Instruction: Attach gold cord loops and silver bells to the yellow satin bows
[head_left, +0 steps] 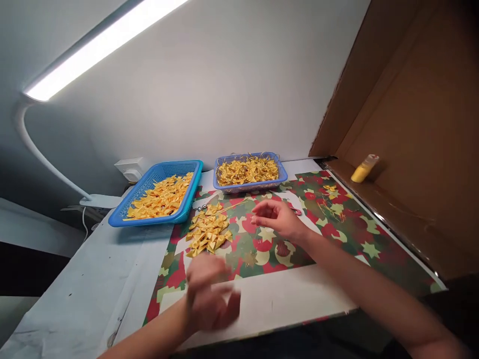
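My right hand [279, 218] hangs over the patterned sheet [262, 257], its thumb and forefinger curved close together; whether anything thin is between them is too small to tell. Nearer to me, my left hand [211, 294] is smeared by motion, and what it holds, if anything, cannot be made out. Just beyond the left hand lies a pile of yellow bows [209, 232]. A small metal item [202, 207] sits at the far end of the pile, beside thin golden strands [234, 205]. Behind my right hand a pink object [296, 211] is partly visible.
A blue basket [189, 202] of yellow bows stands at the left. Against the wall is a purple-blue basket [250, 187] with bows and golden cords. Loose strands [333, 209] lie right. A small yellow-filled bottle [364, 168] stands by the cardboard [411, 149]. A lamp [105, 45] hangs above.
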Action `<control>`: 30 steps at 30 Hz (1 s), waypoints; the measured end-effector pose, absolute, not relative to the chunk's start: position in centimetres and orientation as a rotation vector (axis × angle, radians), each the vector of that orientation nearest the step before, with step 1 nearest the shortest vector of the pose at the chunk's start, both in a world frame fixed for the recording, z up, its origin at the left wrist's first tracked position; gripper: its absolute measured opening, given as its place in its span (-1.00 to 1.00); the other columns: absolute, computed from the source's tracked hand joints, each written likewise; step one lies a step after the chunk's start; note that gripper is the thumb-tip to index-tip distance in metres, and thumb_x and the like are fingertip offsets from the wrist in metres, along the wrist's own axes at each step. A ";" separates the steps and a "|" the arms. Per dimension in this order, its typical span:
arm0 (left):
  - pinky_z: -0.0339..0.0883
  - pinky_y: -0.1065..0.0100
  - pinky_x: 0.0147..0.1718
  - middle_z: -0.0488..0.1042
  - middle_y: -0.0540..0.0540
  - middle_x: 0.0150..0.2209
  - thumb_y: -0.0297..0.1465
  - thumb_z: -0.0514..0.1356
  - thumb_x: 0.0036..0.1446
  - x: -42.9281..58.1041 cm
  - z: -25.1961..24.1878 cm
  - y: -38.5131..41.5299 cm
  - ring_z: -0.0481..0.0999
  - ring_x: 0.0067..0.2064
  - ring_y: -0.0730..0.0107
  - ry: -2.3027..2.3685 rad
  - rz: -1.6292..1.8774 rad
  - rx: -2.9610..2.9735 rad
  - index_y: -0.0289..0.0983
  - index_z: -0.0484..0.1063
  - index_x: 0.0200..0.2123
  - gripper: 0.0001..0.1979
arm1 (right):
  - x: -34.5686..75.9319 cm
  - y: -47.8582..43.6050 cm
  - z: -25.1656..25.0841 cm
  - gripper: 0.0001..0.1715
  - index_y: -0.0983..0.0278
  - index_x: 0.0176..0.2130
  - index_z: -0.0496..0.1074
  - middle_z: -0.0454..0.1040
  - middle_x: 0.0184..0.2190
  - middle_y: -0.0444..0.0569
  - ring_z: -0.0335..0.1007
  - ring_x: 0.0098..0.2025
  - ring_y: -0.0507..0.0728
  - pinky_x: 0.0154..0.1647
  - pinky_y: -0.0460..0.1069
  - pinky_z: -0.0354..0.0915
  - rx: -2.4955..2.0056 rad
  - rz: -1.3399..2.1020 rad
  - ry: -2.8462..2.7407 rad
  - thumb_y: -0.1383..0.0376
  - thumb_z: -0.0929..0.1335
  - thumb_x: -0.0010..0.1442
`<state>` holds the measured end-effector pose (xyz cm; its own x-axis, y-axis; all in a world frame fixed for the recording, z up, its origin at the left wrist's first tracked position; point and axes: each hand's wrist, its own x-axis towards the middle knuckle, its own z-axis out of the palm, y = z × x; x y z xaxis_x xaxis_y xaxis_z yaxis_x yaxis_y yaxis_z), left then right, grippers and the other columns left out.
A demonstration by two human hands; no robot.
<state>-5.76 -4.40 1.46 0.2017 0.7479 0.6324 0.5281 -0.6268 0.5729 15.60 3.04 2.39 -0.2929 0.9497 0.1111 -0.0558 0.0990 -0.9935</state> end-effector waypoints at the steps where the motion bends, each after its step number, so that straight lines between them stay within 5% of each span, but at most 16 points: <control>1: 0.41 0.07 -0.05 0.41 -0.20 0.06 -0.23 0.15 0.26 -5.1 1.3 -3.6 0.44 0.04 0.15 1.228 1.350 2.163 -0.21 0.35 0.07 -0.65 | 15.6 2.7 2.2 -0.62 0.24 -0.28 0.45 0.57 -0.39 -0.10 0.56 -0.30 0.09 -0.25 -0.01 0.47 -0.934 1.360 -1.417 0.09 0.52 -0.02; 4: 0.33 0.17 -0.02 0.44 -0.18 0.00 -0.21 0.12 0.27 -2.7 1.1 -1.3 0.40 0.06 0.15 1.103 0.977 1.736 -0.19 0.36 0.02 -0.69 | 15.7 2.0 1.7 -0.66 0.23 -0.29 0.46 0.56 -0.38 -0.11 0.54 -0.31 0.07 -0.26 -0.02 0.45 -0.940 1.347 -1.362 0.11 0.52 0.00; 10: 0.18 0.40 -0.36 0.25 0.02 -0.47 -0.07 0.12 0.22 -0.5 0.1 0.5 0.22 -0.39 0.43 0.803 0.826 1.151 -0.27 0.30 -0.48 -0.60 | 16.0 1.9 0.3 -0.64 0.23 -0.33 0.46 0.55 -0.42 -0.10 0.51 -0.33 0.10 -0.28 0.00 0.41 -1.051 1.300 -1.179 0.13 0.55 -0.08; 16: 0.19 0.42 -0.38 0.20 0.05 -0.55 -0.08 0.24 0.10 -0.8 -0.7 0.6 0.20 -0.44 0.47 0.805 0.905 0.900 -0.27 0.30 -0.53 -0.60 | 16.1 1.6 -1.2 -0.76 0.20 -0.27 0.40 0.52 -0.42 -0.12 0.45 -0.38 0.06 -0.32 -0.03 0.37 -1.045 1.256 -1.162 0.25 0.47 0.02; 23: 0.34 0.41 -0.23 0.54 -0.08 -0.33 -0.15 0.42 -0.09 -0.9 -0.8 0.9 0.40 -0.34 0.48 0.821 0.949 0.541 -0.29 0.60 -0.36 -0.67 | 15.5 0.2 -1.0 -0.76 0.17 -0.32 0.38 0.47 -0.43 -0.14 0.39 -0.37 0.07 -0.36 -0.02 0.33 -1.077 0.704 -1.603 0.50 0.37 0.06; 30: 0.42 0.34 -0.26 0.61 -0.09 -0.43 -0.29 0.38 -0.02 -1.4 -0.4 0.5 0.53 -0.31 0.29 1.087 0.889 1.064 -0.24 0.66 -0.49 -0.86 | 16.2 0.1 0.0 -0.72 0.15 -0.31 0.35 0.59 -0.42 -0.13 0.39 -0.42 0.09 -0.39 0.03 0.28 -0.851 0.288 -1.940 0.55 0.35 0.12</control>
